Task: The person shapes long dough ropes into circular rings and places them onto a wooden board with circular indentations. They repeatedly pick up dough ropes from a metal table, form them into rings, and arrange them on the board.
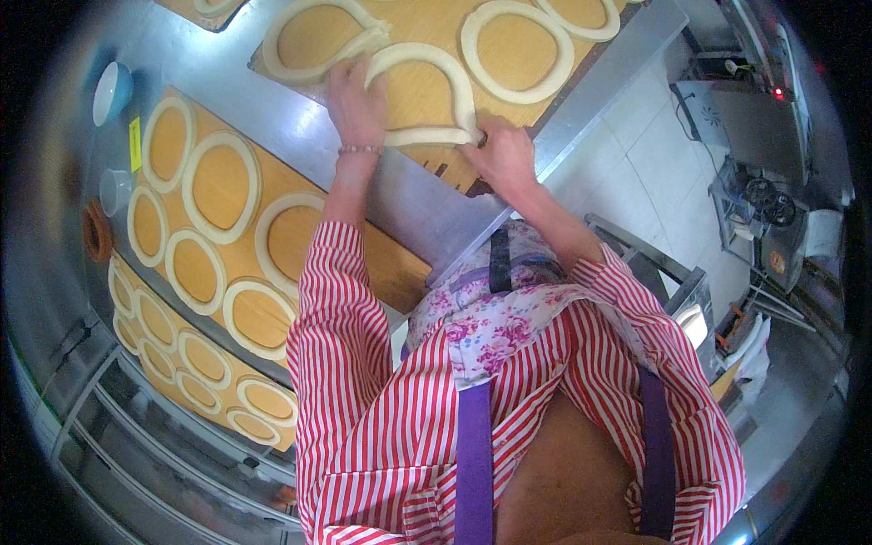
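Note:
A pale rope of dough, bent into a ring (456, 84), lies on a wooden board (420, 91) at the near corner of the metal table. At the ring's near right, where two dough strands meet, my right hand (501, 156) pinches the dough between thumb and fingers. My left hand (356, 102) grips the ring's left side with bent fingers and hides that stretch of it. Close beyond my left hand lies another dough ring (272, 47). A further ring (470, 45) rests to the far right of the one I hold.
Boards with several dough rings (189, 195) stand on the left, more (186, 368) below them. A blue bowl (113, 94) and a clear cup (115, 192) sit at the far left. The metal table edge (599, 109) borders a tiled floor (627, 182) on the right.

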Demonstrator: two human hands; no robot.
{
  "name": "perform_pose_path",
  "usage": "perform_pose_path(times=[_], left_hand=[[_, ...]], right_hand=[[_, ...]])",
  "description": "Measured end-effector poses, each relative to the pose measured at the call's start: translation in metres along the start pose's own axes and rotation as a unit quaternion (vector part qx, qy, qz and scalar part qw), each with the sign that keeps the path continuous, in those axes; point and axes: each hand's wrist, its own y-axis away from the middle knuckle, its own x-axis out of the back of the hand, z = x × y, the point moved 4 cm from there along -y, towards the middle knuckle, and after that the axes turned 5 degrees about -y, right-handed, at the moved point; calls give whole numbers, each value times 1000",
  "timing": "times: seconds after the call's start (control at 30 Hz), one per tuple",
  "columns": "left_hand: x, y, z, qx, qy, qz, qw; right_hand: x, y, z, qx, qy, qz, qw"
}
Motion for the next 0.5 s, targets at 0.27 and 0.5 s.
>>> perform_pose_path(times=[0.27, 0.5], left_hand=[[13, 73, 42, -133, 74, -153, 976], [10, 77, 60, -165, 128, -179, 962]], right_hand=[[4, 5, 6, -17, -9, -39, 999], [-5, 5, 4, 62, 28, 16, 998]])
